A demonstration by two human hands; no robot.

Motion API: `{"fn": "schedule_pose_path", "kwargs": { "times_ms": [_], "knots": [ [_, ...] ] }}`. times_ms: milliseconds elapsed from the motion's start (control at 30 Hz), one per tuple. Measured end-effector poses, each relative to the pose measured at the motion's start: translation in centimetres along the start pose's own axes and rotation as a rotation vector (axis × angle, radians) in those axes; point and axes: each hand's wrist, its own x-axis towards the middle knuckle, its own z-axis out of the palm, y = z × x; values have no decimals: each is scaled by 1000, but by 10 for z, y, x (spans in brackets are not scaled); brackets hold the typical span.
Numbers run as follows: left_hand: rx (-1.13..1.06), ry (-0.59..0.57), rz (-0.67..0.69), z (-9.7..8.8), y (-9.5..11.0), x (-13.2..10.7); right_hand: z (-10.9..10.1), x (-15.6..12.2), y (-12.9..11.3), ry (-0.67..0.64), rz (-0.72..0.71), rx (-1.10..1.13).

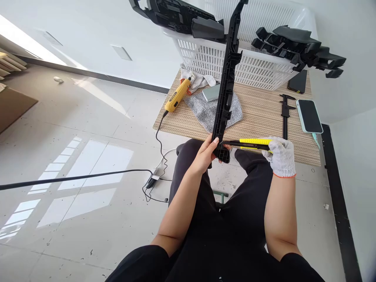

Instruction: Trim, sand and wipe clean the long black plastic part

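My bare left hand is wrapped round the lower end of a long black plastic trim piece, which stands slanted above my lap and reaches up past the basket. In a white knitted glove with an orange cuff, my right hand grips long-nose pliers with yellow-and-black handles. The pliers lie nearly level, and their dark tips meet the trim piece beside my left thumb. Whether the jaws are closed on the plastic I cannot tell.
A low striped table holds a yellow rotary tool, a grey cloth, a small box, a caliper and a phone. Behind, a white basket carries more black plastic parts. Cables cross the floor at left.
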Motion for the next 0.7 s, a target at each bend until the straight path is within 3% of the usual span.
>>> {"fn": "schedule_pose_path", "kwargs": {
  "times_ms": [100,300,433,700],
  "knots": [
    [-6,13,3,-1,0,0,0,-1,-2,-71,-4,-20],
    [-7,20,0,-1,1,0,0,0,-2,-82,-7,-32],
    [-19,41,-10,0,3,-1,1,0,-3,-21,-3,8],
    [18,57,5,0,4,-2,0,-2,-4,-24,-6,-8]
  ]
}}
